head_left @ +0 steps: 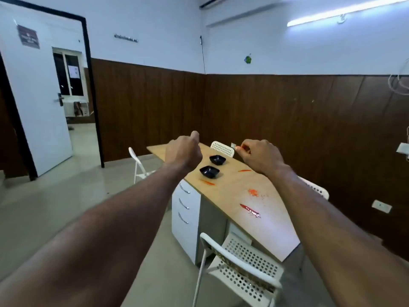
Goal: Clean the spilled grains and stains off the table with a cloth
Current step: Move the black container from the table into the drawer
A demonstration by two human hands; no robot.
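Past the forearms (115, 220), orange grains (253, 193) and red smears (250, 211) mark the table (270, 229).

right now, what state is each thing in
door, open
drawers, closed
tube light, on
grains, spilled, unwiped
red stains, unwiped
black bowls, upright
left hand, fisted, holding nothing
right hand, fingers pinching a pale scrap

Visible body: left forearm (124, 209) and right forearm (327, 218), each bare along its whole visible length, with no sleeve reaching the wrist; bare left hand (183, 151); bare right hand (261, 158).
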